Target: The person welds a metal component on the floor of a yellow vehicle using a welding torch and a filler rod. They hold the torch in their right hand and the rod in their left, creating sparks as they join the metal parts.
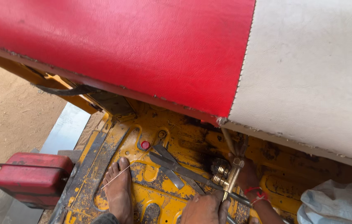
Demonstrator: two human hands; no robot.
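1. Two hands of mine sit low over a worn yellow floor (176,132).
2. My left hand (203,207) is clenched around the handles of big scissors (176,166), which lie open on the floor.
3. My right hand (248,174) grasps a brass torch (230,174).
4. My bare foot (118,191) rests beside the scissors.
5. A red and white seat (184,49) leans above.

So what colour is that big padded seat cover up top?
The seat cover is red, with a white panel alongside; head view.
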